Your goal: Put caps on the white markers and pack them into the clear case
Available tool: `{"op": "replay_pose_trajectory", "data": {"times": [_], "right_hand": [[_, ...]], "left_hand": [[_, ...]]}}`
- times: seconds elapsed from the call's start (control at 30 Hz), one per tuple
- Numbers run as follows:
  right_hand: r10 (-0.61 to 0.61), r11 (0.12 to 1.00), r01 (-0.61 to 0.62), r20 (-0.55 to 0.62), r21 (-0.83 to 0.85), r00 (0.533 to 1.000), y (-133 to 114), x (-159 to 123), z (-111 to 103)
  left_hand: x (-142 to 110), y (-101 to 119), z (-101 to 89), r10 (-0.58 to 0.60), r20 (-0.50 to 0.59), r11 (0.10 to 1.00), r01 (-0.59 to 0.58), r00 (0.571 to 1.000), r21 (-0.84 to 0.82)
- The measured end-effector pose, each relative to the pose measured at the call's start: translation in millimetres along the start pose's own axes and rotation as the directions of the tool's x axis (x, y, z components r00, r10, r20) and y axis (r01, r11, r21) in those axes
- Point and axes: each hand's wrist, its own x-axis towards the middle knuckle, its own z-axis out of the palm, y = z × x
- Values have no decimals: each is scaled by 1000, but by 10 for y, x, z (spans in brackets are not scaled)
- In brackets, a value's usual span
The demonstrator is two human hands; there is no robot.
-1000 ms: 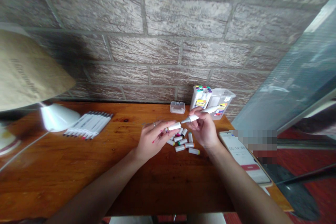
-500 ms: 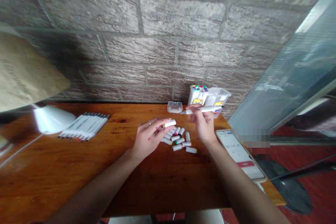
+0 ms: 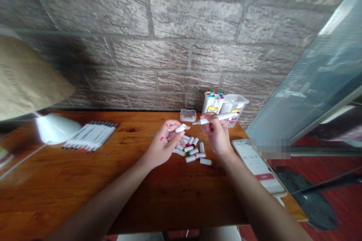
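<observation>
Between the thumb and fingers of my left hand [image 3: 164, 141] is a white marker cap [image 3: 180, 128]. My right hand [image 3: 217, 131] grips a white marker [image 3: 223, 117], its uncapped grey tip pointing left at the cap, with a small gap between them. Below and between both hands lies a loose group of white caps [image 3: 190, 159] with coloured ends, some partly hidden behind my left fingers. Pink ink marks show on my left hand.
Behind my right hand stand a case of markers [image 3: 210, 101] and a clear plastic bin [image 3: 237, 99]. A small clear box [image 3: 188, 115] sits near the wall. Capped markers [image 3: 89, 135] lie in a row at left, beside a lamp [image 3: 56, 128]. A phone [image 3: 258, 167] rests at right.
The cap in my left hand has been turned, its end now facing up and right. The marker in my right hand has drawn away from the cap slightly. The view has shifted a little.
</observation>
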Motion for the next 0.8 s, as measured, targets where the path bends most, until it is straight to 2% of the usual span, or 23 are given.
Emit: {"op": "replay_pose_trajectory", "data": {"times": [0.2,0.33,0.47,0.53,0.67,0.8], "right_hand": [[-26,999,27,35,-25,999,-8,-19,4],[-28,996,34,73,-80,997,-27,-48,25],[-20,980,46,132,-195,991,-75,-93,67],[-51,955,89,139,-282,989,-98,-109,88],[-185,882,198,71,-428,980,-111,-91,91],[-202,873,168,-25,-458,979,-99,-36,50]], "left_hand": [[-21,-33,4,-32,28,991,28,999,128],[-19,-35,-16,-23,6,983,22,1000,185],[-29,-19,-19,18,-15,969,-14,1000,248],[-39,-15,-18,51,-20,959,-44,998,280],[-52,-11,-14,156,-25,929,-138,987,344],[-51,-9,-10,199,-49,912,-166,979,376]]}}
